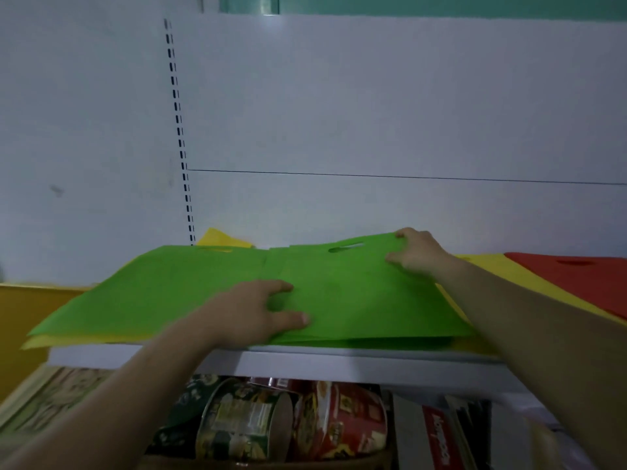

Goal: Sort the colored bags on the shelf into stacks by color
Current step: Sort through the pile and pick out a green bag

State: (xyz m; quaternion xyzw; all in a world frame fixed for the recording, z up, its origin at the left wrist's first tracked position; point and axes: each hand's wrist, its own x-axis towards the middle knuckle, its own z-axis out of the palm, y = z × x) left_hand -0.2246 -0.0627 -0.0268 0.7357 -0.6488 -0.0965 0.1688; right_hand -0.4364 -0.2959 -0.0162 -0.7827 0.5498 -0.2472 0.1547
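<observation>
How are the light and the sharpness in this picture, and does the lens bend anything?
In the head view the light is dim and cool, without hard shadows; the left hand and right hand on the green bag are softly blurred; the slotted upright bows from the wide lens; the cups under the shelf are dark and unsharp.

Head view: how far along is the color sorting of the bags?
Partly done. The green bags already lie gathered mid-shelf. In hand: the left hand presses the top green bag while the right hand grips its far edge. Left: yellow bags lie under the green ones, and another yellow bag sits under the red bag.
</observation>
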